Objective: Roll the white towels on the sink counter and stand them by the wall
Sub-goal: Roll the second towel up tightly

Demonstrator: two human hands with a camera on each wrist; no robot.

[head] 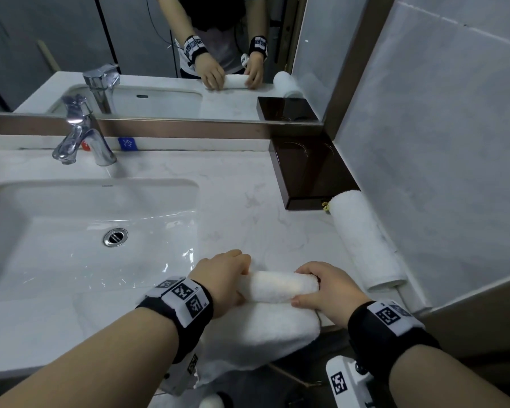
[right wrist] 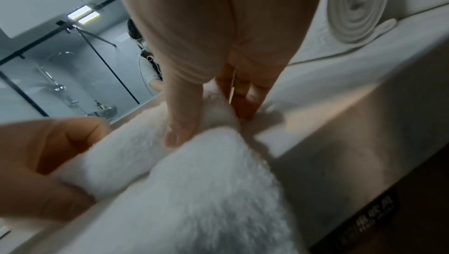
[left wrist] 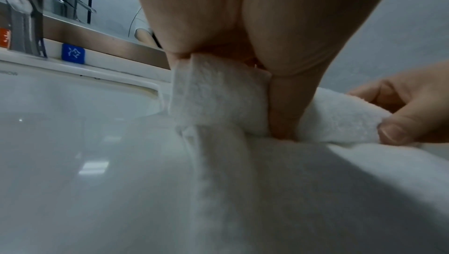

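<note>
Towel (head: 277,285) roll between left hand (head: 221,278), right hand (head: 327,287).

I see the towel (head: 277,287) under my hands as thick white terry cloth, fluffy and matt, its pile coarse in the right wrist view. The rolled towel (head: 365,240) at the far right is the same nubby cloth, its end showing smooth layered coils. The counter (head: 248,184) looks like polished pale stone with faint grey veins. The basin (head: 71,231) is glossy white ceramic, throwing bright reflections, and its drain ring (head: 115,237) is shiny metal. The faucet (head: 80,139) is mirror-bright chrome. The dark box (head: 309,172) has a glossy, lacquered brown finish. The wall tiles (head: 442,142) look smooth, grey, lightly sheened.
</note>
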